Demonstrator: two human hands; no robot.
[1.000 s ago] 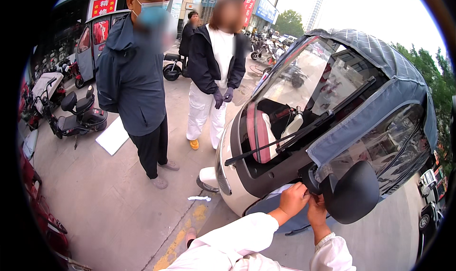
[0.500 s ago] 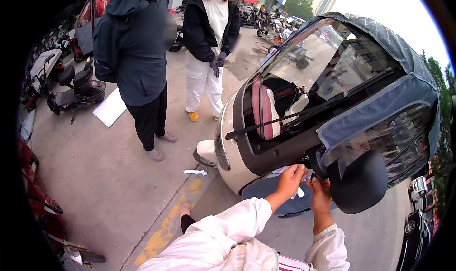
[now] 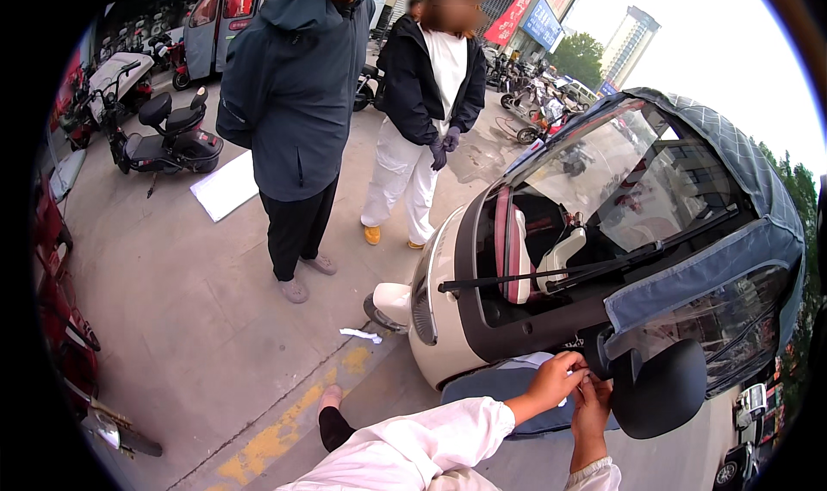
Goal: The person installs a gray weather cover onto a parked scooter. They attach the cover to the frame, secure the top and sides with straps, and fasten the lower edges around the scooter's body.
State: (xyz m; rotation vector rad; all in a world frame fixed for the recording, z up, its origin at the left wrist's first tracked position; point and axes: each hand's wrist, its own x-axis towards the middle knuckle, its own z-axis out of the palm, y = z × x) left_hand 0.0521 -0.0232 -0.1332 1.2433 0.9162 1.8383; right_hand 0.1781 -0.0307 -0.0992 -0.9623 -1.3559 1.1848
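Note:
My left hand [image 3: 556, 382] and my right hand [image 3: 591, 412] meet beside the stalk of a black side mirror [image 3: 661, 389]. The fingertips of both are pinched together. A bit of something white shows by the fingers, too small and covered to name. The mirror belongs to a small beige and dark brown covered vehicle [image 3: 441, 340] with a grey fabric canopy [image 3: 699, 271]. Below my hands is a grey padded panel [image 3: 488, 391] with a whitish sheet on it. A long black wiper [image 3: 551, 276] crosses the windshield.
Two people stand at the far left of the vehicle, one in a dark jacket [image 3: 284, 103], the other in white trousers [image 3: 398, 177]. A white crumpled strip [image 3: 360, 335] and a white board [image 3: 226, 185] lie on the pavement. Parked scooters [image 3: 164, 138] line the left side.
The view has shifted, so the people and vehicle appear lower and farther right. My hands have come closer together, and the white piece hanging below my left fingers is now mostly covered.

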